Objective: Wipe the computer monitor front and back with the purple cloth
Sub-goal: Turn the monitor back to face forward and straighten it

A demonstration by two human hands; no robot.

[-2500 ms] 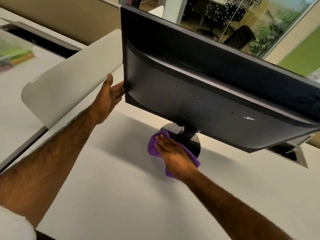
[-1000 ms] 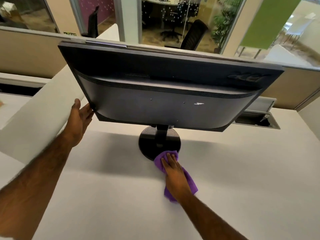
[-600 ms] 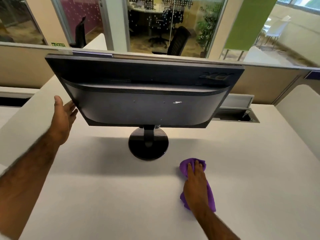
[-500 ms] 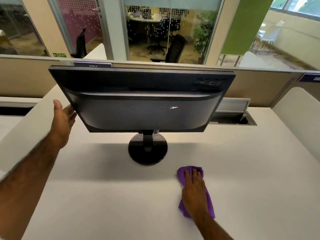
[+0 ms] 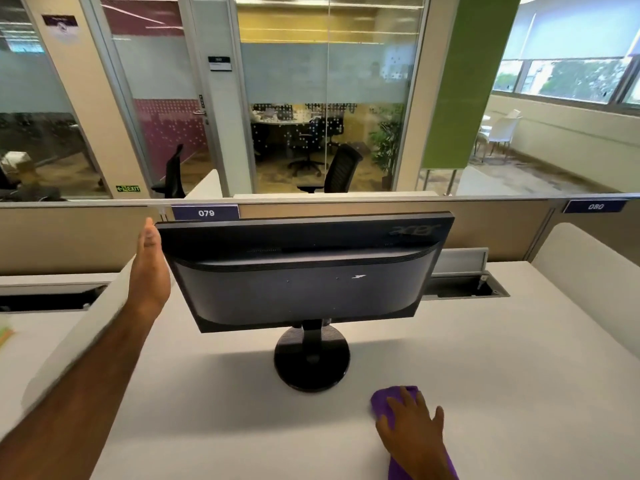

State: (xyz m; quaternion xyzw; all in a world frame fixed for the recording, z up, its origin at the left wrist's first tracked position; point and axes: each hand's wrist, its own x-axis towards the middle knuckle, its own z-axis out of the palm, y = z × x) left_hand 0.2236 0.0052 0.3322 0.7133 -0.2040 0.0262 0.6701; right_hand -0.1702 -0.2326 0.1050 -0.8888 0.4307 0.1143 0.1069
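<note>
Purple cloth (image 5: 382, 401) under the flat, open right hand (image 5: 412, 431); left hand (image 5: 149, 271) at the monitor (image 5: 304, 271) edge, grip impossible to tell.

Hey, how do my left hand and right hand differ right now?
The left hand is raised, upright beside the monitor's left edge; the right hand lies palm down, low on the desk. The left hand has no cloth; the right hand presses the purple cloth. Both have fairly straight fingers.

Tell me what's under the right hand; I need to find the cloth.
The purple cloth lies on the desk under the right hand, showing past the fingertips and beside the wrist. Its middle is hidden by the hand.
</note>
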